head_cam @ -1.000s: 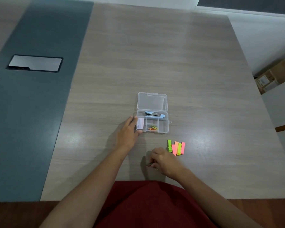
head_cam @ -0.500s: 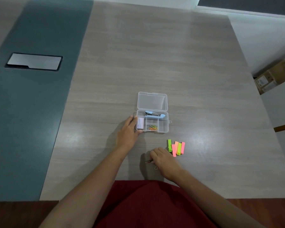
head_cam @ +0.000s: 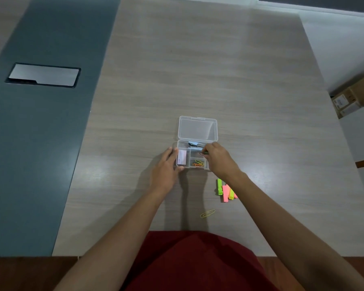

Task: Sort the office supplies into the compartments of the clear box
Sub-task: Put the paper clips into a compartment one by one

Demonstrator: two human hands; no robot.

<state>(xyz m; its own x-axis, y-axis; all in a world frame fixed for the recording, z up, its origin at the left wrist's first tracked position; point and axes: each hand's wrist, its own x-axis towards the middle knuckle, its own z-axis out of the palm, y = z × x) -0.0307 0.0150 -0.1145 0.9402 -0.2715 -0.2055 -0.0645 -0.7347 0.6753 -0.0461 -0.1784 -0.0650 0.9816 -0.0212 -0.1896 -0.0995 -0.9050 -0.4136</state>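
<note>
Now left hand (head_cam: 165, 172) open, bracing clear box (head_cam: 193, 157); right hand (head_cam: 219, 159) pinching paper clips (head_cam: 202, 153).

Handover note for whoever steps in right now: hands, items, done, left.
Left hand: open, resting against the left side of the clear box, steadying it.
Right hand: over the box, pinching a paper clip above the middle compartments.
Done: stapler in the back compartment, white pad in the left one, coloured paper clips in the front one. Lid open.
Left: drop the held clip, then one yellow paper clip and the sticky flags on the table.
</note>
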